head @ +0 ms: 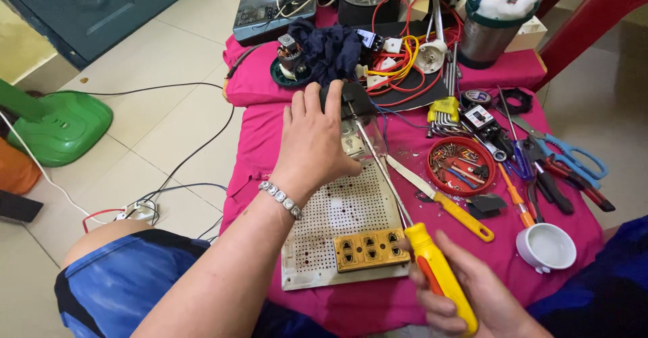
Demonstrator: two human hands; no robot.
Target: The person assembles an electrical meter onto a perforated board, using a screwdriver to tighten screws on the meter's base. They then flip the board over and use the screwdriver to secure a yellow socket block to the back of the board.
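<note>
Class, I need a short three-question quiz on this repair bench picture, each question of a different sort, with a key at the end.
1. True or false: the right hand grips a yellow screwdriver.
2. Which lies in the red dish? A) screws B) coins C) cotton
3. Fill in: the left hand rests on a small ______ part at the far end of the perforated board.

Key: 1 true; 2 A; 3 black.
</note>
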